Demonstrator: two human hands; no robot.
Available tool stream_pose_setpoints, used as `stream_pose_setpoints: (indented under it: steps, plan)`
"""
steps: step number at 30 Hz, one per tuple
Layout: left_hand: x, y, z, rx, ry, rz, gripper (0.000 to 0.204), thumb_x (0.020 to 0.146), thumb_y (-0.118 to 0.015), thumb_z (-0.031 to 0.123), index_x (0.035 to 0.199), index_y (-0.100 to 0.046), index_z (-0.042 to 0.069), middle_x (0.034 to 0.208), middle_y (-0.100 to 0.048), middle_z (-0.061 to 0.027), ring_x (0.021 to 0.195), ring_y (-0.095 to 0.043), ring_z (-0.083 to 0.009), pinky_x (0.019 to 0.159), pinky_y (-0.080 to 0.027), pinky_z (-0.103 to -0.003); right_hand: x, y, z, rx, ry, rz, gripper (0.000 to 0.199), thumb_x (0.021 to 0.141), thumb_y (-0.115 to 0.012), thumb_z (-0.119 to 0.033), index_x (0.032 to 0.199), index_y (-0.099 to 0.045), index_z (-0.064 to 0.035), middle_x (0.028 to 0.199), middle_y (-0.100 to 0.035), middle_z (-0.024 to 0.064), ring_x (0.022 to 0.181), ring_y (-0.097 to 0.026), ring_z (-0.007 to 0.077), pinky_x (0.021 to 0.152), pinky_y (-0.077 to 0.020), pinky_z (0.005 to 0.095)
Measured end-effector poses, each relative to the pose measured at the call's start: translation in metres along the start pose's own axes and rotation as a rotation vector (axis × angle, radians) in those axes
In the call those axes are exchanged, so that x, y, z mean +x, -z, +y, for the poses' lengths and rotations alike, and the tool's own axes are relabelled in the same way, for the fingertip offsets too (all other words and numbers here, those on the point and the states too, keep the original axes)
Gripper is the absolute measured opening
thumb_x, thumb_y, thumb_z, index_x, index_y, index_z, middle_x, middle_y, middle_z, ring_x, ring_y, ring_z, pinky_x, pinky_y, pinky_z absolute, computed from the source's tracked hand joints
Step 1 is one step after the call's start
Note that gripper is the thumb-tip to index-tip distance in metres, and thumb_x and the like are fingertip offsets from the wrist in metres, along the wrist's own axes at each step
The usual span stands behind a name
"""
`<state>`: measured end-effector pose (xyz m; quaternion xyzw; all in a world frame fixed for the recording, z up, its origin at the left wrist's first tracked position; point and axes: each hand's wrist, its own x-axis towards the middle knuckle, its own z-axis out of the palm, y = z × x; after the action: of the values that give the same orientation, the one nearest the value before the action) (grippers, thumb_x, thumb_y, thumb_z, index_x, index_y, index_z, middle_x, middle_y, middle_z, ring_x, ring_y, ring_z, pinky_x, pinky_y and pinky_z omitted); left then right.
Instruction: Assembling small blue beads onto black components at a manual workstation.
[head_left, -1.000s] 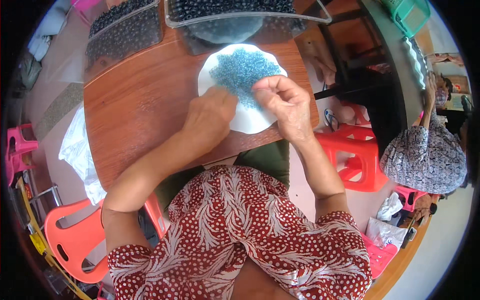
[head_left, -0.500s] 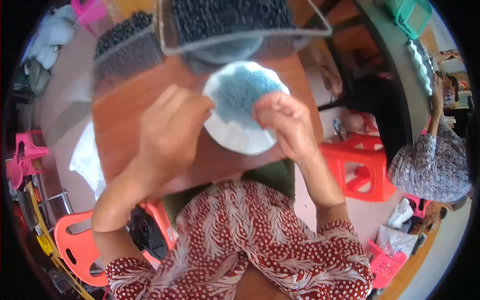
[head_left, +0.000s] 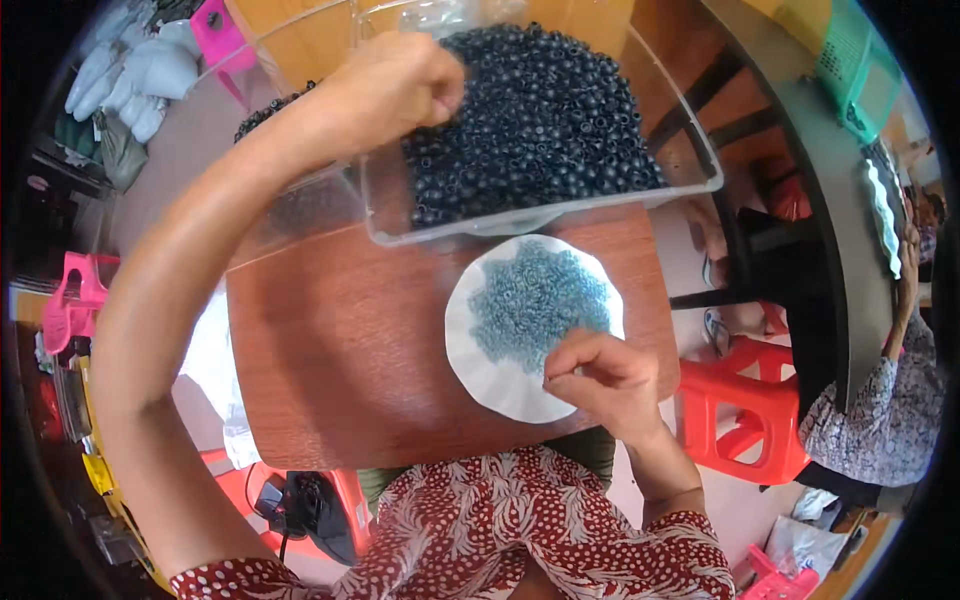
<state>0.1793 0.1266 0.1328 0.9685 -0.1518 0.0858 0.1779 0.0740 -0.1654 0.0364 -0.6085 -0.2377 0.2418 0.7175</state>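
My left hand [head_left: 405, 88] is raised over the left side of a clear plastic bin [head_left: 545, 213] heaped with small black bead-like pieces [head_left: 545, 115]. Its fingers are curled together, and whatever they hold, if anything, is hidden. Closer to me, a white scalloped plate [head_left: 470, 365] carries a spread of tiny blue-grey rings [head_left: 535, 300]. Above the plate's near right edge, my right hand [head_left: 610, 388] is closed in a pinch, thumb against fingers. Anything between those fingertips is too small to name.
Plate and bin stand on a reddish-brown wooden table [head_left: 340, 370]. Behind my left forearm sits a second clear container [head_left: 305, 205] with black pieces. A red stool [head_left: 740, 415] is at the right, near a dark table [head_left: 815, 150] and another person's patterned sleeve [head_left: 865, 420].
My left hand has moved from beside the plate up and away to the black pieces in the bin. My right hand stays over the plate, now nearer its near right edge. The view has shifted.
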Motion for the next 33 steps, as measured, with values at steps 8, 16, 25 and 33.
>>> stream_pose_setpoints:
  steps: [8, 16, 25, 33]
  plan:
    - [0.054, -0.062, -0.018, 0.021, -0.232, -0.43, 0.011, 0.062, -0.063, 0.005, 0.073, -0.064, 0.003, 0.065, -0.062, -0.0116, 0.064, -0.061, -0.0243, 0.058, -0.047, -0.035, 0.018, 0.012, 0.002, -0.107, 0.044, -0.084, 0.014, 0.072, -0.066, 0.006, 0.084, -0.06, 0.0009, 0.079, -0.06, 0.0082, 0.068, -0.054, 0.0141, 0.06, -0.0426, 0.0253]
    - [0.056, -0.099, -0.008, -0.024, -0.173, -0.448, 0.016, 0.059, -0.07, 0.012, 0.072, -0.063, 0.004, 0.068, -0.062, -0.0132, 0.067, -0.061, -0.0294, 0.061, -0.047, -0.038, 0.02, 0.022, 0.006, -0.07, 0.095, -0.081, 0.015, 0.07, -0.067, 0.005, 0.083, -0.06, 0.001, 0.078, -0.06, 0.0083, 0.066, -0.054, 0.0172, 0.058, -0.0423, 0.0275]
    - [0.056, -0.118, -0.014, 0.025, -0.171, -0.507, 0.019, 0.057, -0.072, 0.013, 0.07, -0.062, 0.004, 0.068, -0.061, -0.013, 0.071, -0.061, -0.031, 0.063, -0.047, -0.039, 0.016, 0.021, 0.004, -0.079, 0.094, -0.071, 0.015, 0.07, -0.066, 0.006, 0.082, -0.06, 0.0008, 0.077, -0.06, 0.0084, 0.066, -0.054, 0.0166, 0.058, -0.0424, 0.0269]
    - [0.05, -0.069, -0.001, -0.451, 0.291, -0.535, 0.013, 0.074, -0.063, 0.018, 0.075, -0.061, 0.005, 0.065, -0.059, -0.0036, 0.057, -0.055, -0.0114, 0.048, -0.043, -0.025, 0.007, 0.017, -0.002, -0.081, 0.047, -0.022, 0.013, 0.069, -0.065, 0.008, 0.081, -0.06, 0.0045, 0.076, -0.061, 0.0115, 0.07, -0.056, 0.0184, 0.063, -0.0415, 0.0289]
